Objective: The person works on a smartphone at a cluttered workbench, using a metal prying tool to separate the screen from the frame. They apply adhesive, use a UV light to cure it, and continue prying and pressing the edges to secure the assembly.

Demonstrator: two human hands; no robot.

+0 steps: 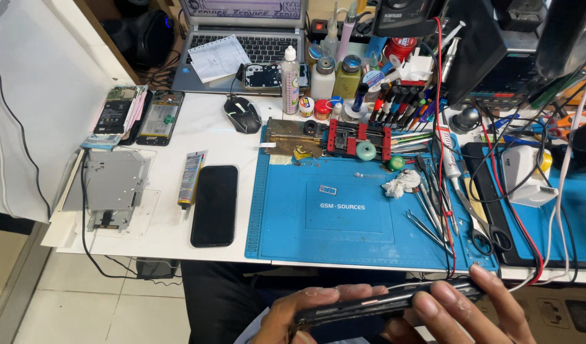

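Gripping a dark phone (388, 302) edge-on, both hands are seen at the bottom of the view, below the front edge of the counter (178, 146). The left hand (299, 312) is closed around the phone's lower left end, with the thumb laid along its upper edge. The right hand (477, 306) is wrapped around the raised right end, its fingers (433, 306) curled over the near side. The phone is held tilted, the right end higher than the left, over the person's lap and clear of the counter.

Just beyond the hands, a blue work mat (344, 216) is spread on the counter. Above the right hand, tweezers and thin tools (433, 210) are laid near the mat's right side, with scissors (487, 232) beside them and a red cable (496, 191) running past. A crumpled white tissue (400, 185) lies further off on the mat. Up and to the left of the left hand, a second black phone (214, 205) is laid face up on the white surface, with a glue tube (191, 178) just beside it. Well beyond, a black mouse (242, 114) and a laptop (242, 38) are placed at the far side.
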